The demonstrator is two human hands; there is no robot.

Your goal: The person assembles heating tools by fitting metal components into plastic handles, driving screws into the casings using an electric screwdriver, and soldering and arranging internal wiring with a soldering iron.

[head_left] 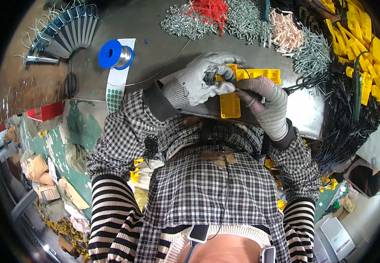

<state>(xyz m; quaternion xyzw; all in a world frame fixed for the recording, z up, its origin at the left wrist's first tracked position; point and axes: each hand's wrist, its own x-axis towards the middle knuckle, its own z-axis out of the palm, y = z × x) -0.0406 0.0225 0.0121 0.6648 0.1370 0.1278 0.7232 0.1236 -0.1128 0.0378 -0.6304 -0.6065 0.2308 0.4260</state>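
Your two gloved hands meet over a yellow plastic part (230, 105) lying at the near edge of the grey metal table (155, 48), just above the picture's centre. Your left hand (203, 79), in a grey work glove, is closed down over the part's left side, its fingers pinching a thin wire (163, 69) against the part. That wire trails away toward ten o'clock, to a blue spool of solder wire (115, 54). Your right hand (264, 103), in a striped knit glove, is curled tight around a slim tool; its tip is too small to make out, but it touches the part beside your left fingertips. This looks like the step of soldering or fixing a joint on the part. The next move likely calls for a steady left-hand hold and a careful feed of wire to the tool tip. At twelve o'clock lie heaps of screws (247, 19); at two o'clock, a pile of more yellow parts (369, 52).
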